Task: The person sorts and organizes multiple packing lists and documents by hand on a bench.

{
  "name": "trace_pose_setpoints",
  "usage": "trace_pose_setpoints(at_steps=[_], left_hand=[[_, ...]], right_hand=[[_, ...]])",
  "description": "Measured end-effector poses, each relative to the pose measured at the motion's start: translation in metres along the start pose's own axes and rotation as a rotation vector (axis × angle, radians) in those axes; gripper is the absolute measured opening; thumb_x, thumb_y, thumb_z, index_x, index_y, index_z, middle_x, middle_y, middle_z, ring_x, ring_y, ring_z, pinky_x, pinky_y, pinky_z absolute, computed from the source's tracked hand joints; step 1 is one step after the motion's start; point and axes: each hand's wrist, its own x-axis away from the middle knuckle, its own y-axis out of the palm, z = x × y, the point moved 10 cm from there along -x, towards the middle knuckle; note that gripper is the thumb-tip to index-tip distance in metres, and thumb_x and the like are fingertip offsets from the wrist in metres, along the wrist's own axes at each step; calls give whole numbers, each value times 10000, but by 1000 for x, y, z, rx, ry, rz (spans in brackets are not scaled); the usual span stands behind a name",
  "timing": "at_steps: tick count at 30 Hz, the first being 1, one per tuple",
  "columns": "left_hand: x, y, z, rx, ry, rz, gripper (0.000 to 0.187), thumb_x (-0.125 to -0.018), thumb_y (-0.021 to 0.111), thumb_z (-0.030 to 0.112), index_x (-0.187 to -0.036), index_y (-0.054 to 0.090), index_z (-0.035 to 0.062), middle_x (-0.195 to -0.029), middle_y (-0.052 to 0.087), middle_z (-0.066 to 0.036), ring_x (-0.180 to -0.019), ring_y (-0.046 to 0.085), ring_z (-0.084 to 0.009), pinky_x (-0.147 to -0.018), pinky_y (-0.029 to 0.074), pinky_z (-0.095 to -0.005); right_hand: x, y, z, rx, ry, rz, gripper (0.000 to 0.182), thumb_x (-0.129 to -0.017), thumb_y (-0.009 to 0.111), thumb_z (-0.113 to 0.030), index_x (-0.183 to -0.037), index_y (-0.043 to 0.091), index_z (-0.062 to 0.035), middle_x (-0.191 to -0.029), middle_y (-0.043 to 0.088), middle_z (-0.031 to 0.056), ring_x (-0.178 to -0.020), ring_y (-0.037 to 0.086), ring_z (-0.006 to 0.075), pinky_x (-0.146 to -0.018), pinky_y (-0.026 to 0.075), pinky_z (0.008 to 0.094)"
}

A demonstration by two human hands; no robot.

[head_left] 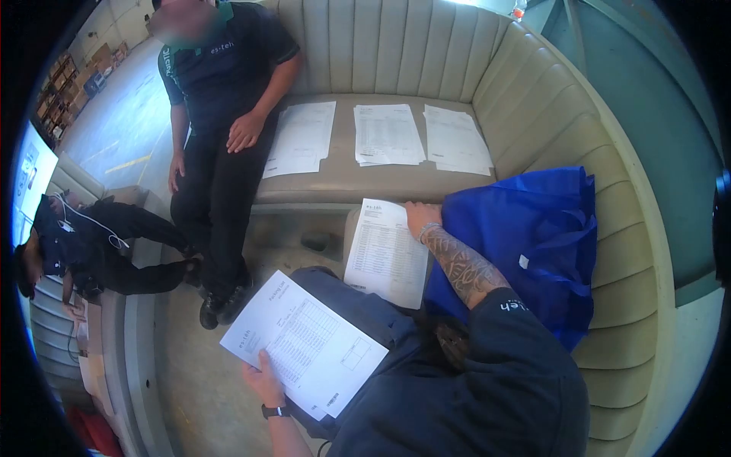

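Observation:
My left hand (265, 379), wearing a dark watch, is closed on the lower left edge of a packing list (304, 343), a white printed sheet with a table. This sheet is tilted over my lap, and a second page edge shows beneath it. Farther forward, my right hand (422, 218) is at the upper right edge of another printed sheet (387, 255), its fingers curled at the paper. That sheet rests on the beige seat beside my leg. Right of my right hand is a blue fabric bag (525, 228), partly behind my forearm.
Three paper stacks lie on the curved bench (343, 183): a left stack (301, 137), a middle stack (387, 135) and a right stack (457, 141). One person (228, 99) sits at the left; another person (99, 244) is farther left. Shelving (61, 95) stands in the background.

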Motion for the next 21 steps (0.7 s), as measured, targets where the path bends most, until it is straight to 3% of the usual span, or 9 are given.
trace_pose_setpoints(at_steps=[2, 6, 8, 11, 21], left_hand=[[0, -2, 0, 0, 20, 2, 316, -953, 593, 96, -1185, 517, -103, -1132, 629, -173, -988, 607, -196, -866, 484, -324], [2, -5, -4, 10, 23, 30, 299, -949, 597, 95, -1161, 527, -103, -1116, 634, -174, -976, 610, -196, -865, 483, -323], [1, -9, -7, 4, 48, 53, 285, -946, 602, 95, -1142, 534, -101, -1101, 639, -172, -958, 614, -196, -861, 485, -323], [1, -7, -4, -4, 9, 59, 287, -947, 595, 91, -1147, 535, -105, -1096, 642, -173, -948, 618, -197, -855, 488, -324], [-5, -5, 6, -56, 45, 52, 299, -946, 587, 88, -1169, 542, -105, -1104, 647, -170, -960, 620, -193, -858, 488, -318]], right_hand=[[-4, 21, 12, -92, 124, -63, 224, -940, 468, -181, -1097, 613, -115, -1054, 674, 133, -992, 674, 323, -843, 517, 484], [-5, 34, 10, -47, 109, -26, 249, -941, 457, -190, -1139, 591, -116, -1096, 651, 130, -990, 675, 317, -835, 522, 479], [1, 28, 4, -97, 94, -69, 261, -932, 454, -151, -1159, 552, -67, -1156, 619, 182, -1026, 647, 373, -832, 537, 470], [-5, 42, 7, -33, 93, -47, 275, -947, 443, -197, -1178, 565, -111, -1128, 625, 121, -998, 669, 320, -834, 523, 473], [-9, 45, 7, -19, 81, -56, 269, -938, 455, -191, -1165, 579, -116, -1098, 644, 132, -969, 676, 328, -795, 538, 483]])
